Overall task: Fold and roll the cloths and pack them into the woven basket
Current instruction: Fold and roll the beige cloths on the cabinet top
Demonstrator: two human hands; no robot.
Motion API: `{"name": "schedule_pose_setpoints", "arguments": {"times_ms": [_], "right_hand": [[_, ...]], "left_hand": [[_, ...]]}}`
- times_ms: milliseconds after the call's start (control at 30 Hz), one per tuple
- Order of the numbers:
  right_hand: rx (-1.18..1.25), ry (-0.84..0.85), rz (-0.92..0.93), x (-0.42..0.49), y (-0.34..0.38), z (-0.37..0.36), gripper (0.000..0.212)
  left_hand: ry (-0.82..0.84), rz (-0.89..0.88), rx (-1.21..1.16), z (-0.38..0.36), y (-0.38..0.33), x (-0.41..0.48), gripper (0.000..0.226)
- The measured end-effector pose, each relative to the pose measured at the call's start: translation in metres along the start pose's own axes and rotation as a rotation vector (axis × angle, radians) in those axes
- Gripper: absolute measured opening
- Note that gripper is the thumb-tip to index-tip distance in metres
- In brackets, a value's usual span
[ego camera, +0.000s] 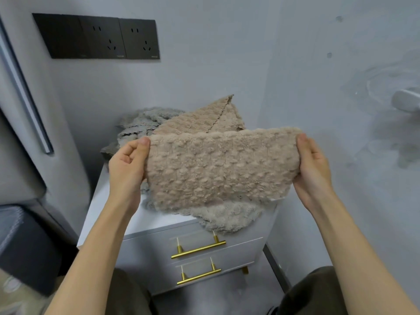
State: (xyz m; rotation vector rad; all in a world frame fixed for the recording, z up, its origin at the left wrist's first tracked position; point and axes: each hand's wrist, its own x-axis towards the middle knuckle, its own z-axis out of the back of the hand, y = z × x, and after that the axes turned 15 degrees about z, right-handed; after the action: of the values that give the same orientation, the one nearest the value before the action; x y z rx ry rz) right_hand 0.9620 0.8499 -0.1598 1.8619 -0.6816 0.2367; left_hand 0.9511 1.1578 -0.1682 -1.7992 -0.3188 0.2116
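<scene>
Two hands, left hand [127, 164] and right hand [313, 169], well apart, each pinch a top corner of the beige cloth [222, 169] above the white tabletop [109, 212]; folding in hand, next likely laying flat to roll; grey cloth [141, 123] far left; basket unseen.

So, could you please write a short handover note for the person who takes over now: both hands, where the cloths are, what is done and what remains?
Left hand: pinches the left edge of the beige cloth, thumb on top.
Right hand: pinches its right edge. The cloth is stretched between both hands, above the white cabinet.
Behind it on the cabinet lie a second beige cloth and a grey cloth, both loose.
The woven basket is not in view.
Done: no rolled cloth is visible.
Left: fold and roll the held cloth, then the other two, and pack them all.
</scene>
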Motion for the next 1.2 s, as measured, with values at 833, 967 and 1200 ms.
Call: {"name": "schedule_pose_setpoints", "arguments": {"times_ms": [833, 967, 1200], "right_hand": [[-0.922, 0.345, -0.301, 0.0, -0.034, 0.029, 0.023], [-0.77, 0.249, -0.323, 0.0, -0.033, 0.025, 0.016], [-0.699, 0.249, -0.381, -0.002, -0.036, 0.025, 0.02]], "left_hand": [[-0.104, -0.083, 0.937, -0.001, 0.051, 0.017, 0.03], [-0.082, -0.005, 0.9, -0.002, 0.052, 0.02, 0.045], [-0.088, -0.014, 0.862, -0.007, 0.055, 0.021, 0.027]]}}
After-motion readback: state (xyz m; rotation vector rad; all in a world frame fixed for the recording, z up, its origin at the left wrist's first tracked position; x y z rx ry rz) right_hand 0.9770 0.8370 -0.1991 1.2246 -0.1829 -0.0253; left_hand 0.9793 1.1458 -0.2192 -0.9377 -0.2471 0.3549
